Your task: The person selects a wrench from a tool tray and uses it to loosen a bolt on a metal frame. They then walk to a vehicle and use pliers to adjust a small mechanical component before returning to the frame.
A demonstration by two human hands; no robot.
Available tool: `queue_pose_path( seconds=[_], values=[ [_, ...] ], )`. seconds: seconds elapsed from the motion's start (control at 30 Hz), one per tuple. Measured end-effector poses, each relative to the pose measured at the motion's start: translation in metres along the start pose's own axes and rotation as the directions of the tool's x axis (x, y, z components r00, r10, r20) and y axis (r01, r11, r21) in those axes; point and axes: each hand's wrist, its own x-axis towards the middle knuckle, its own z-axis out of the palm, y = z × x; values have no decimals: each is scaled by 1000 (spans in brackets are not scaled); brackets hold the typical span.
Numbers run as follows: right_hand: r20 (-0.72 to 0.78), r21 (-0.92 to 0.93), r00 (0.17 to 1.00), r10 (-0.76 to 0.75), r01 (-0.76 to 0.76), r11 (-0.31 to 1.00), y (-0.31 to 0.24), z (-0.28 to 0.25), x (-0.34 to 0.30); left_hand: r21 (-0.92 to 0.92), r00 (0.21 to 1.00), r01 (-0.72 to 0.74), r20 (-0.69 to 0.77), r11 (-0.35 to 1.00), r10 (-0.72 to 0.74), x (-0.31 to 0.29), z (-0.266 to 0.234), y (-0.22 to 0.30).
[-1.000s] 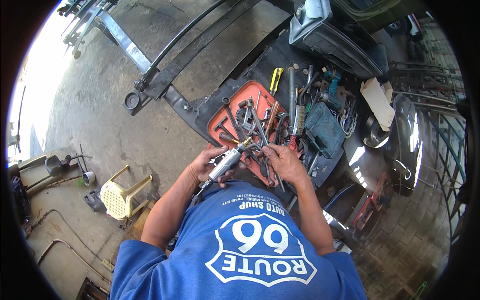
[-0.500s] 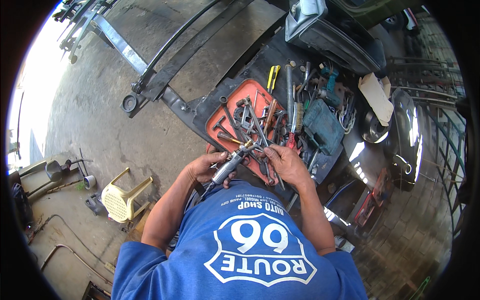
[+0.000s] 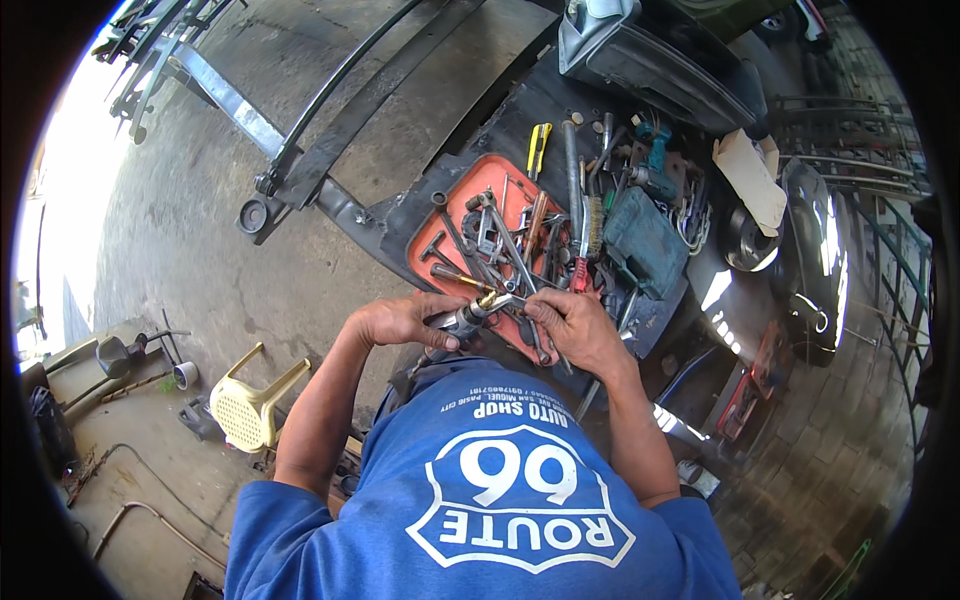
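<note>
Using the silver air tool [image 3: 463,324] as the centre of the clock, 12 being the top of the view. The left hand [image 3: 400,322] is in from 9 o'clock, fingers closed around the tool's body, just in front of the blue T-shirt [image 3: 520,480] at 6. Its brass fitting [image 3: 486,301] sticks out toward 1 or 2. The right hand [image 3: 577,328] is over at 3, thumb and fingers pinched on a slim metal piece [image 3: 512,300] right by that fitting. Too small to say what kind it is, or if the two actually touch.

The red tray [image 3: 478,182] is at 12 to 1, piled with wrenches and sockets, plus an amber-handled screwdriver [image 3: 456,276] close above the tool. Yellow utility knife [image 3: 539,150] at 1, just past the tray's rim. Out at 2 there's a red-handled wire brush [image 3: 595,232], a teal case [image 3: 645,243] and a teal cordless drill [image 3: 655,165]. Cream plastic stool [image 3: 240,415] sits well apart at 8.
</note>
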Motion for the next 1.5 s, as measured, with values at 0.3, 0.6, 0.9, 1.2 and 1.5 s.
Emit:
queue_pose_path(
  seconds=[0.3, 0.6, 0.9, 1.2, 1.5],
  values=[
    [3, -13, 1000, 13, -13, 1000, 2, 1, -9, 370, 952, 66, -301, 927, 52, 18, 37, 29],
    [-84, -133, 995, -56, 45, 990, 18, 19, -12, 415, 856, 127, -504, 901, 111, 50, 40, 12],
    [-151, -145, 988, -12, -10, 989, 20, 24, -4, 465, 677, 399, -731, 790, 88, 69, 46, 19],
    [-177, -95, 984, -21, 4, 995, 23, 26, -3, 400, 699, 391, -715, 829, 15, 61, 49, 23],
    [-178, -101, 980, -91, 73, 992, 22, 21, -8, 185, 841, 387, -472, 903, -264, 47, 38, 47]
  ],
)
